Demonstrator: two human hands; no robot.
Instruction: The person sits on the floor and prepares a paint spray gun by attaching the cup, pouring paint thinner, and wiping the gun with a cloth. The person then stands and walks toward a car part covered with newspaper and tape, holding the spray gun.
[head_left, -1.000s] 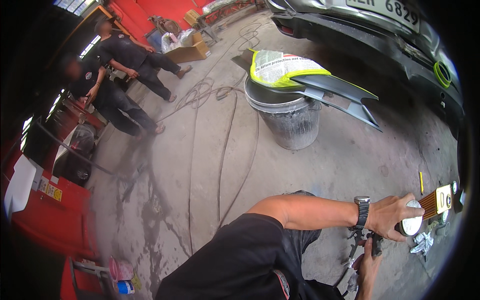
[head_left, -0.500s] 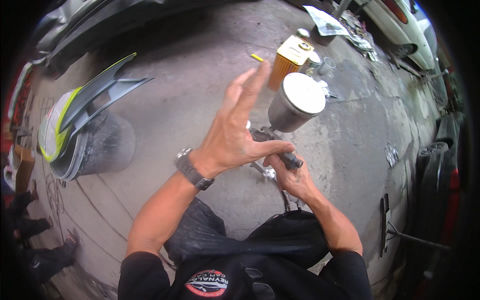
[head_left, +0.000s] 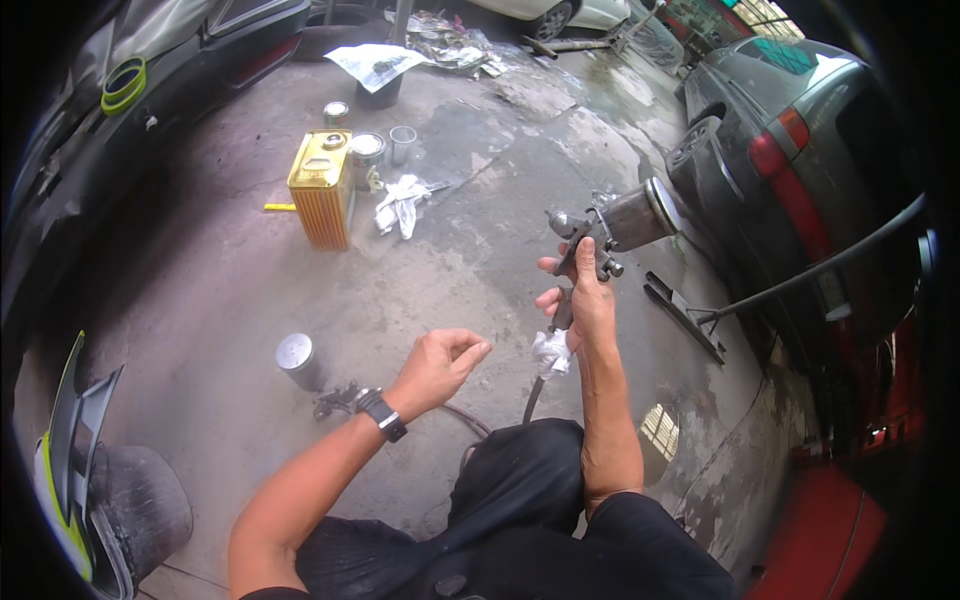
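Note:
My right hand (head_left: pixel 590 300) grips a spray gun (head_left: pixel 580 240) by its handle, raised above the floor. The gun's dark metal paint cup (head_left: pixel 642 215) tilts toward the right, its pale lid outward. A white cloth (head_left: pixel 552 353) is wrapped at the bottom of the handle, where a dark hose (head_left: pixel 534 400) hangs down. My left hand (head_left: pixel 440 368) is apart from the gun, fingers curled in toward the thumb, with nothing visible in it. Just beyond my left wrist, a second spray gun (head_left: pixel 338 402) with a silver cup (head_left: pixel 297 356) is on the floor.
A yellow rectangular tin (head_left: pixel 322 190), paint cans (head_left: pixel 367 150), a clear cup (head_left: pixel 402 142) and a white rag (head_left: pixel 402 205) stand or lie ahead. A bucket (head_left: pixel 150 505) holding grey panels is at lower left. A dark car (head_left: pixel 780 150) and a metal stand (head_left: pixel 690 320) are on the right.
My right hand has lifted the spray gun up and to the right, tipping its cup sideways. My left hand has come away from the gun and curled its fingers. The view has turned right.

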